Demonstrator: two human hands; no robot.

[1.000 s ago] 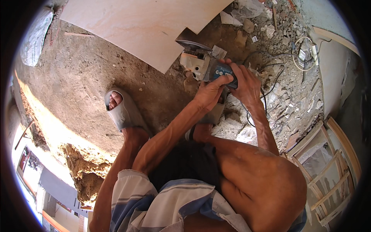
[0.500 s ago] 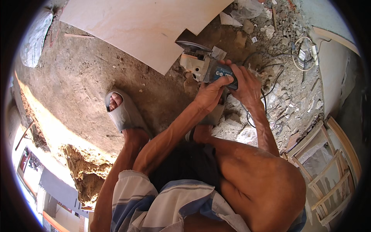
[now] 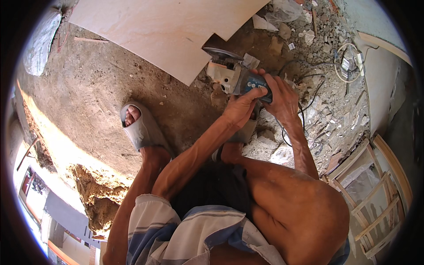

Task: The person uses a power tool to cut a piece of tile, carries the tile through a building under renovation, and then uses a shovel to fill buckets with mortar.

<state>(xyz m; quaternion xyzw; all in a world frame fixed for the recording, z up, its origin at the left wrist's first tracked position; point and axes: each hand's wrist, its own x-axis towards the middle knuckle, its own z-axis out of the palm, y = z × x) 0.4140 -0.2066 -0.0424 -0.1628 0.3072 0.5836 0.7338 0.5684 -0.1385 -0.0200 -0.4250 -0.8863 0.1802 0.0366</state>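
Observation:
Both my hands are wrapped round an angle grinder with a dark blue body and a pale, dusty head. My left hand grips its near side, thumb lying on top of the body. On the other side, my right hand closes round the rear end. The grinder's disc stands at the notched edge of a large cream tile; whether it touches the tile I cannot tell. A black cord lies in loops beside my right wrist.
Broken rubble covers the ground at the right, with a pale cable loop on it. A wooden frame lies at the lower right. My sandalled left foot rests on the dirt floor; a clear plastic sheet lies far left.
Almost nothing differs. The grinder and both hands keep their place, and the tile appears shifted very slightly to the right in the view.

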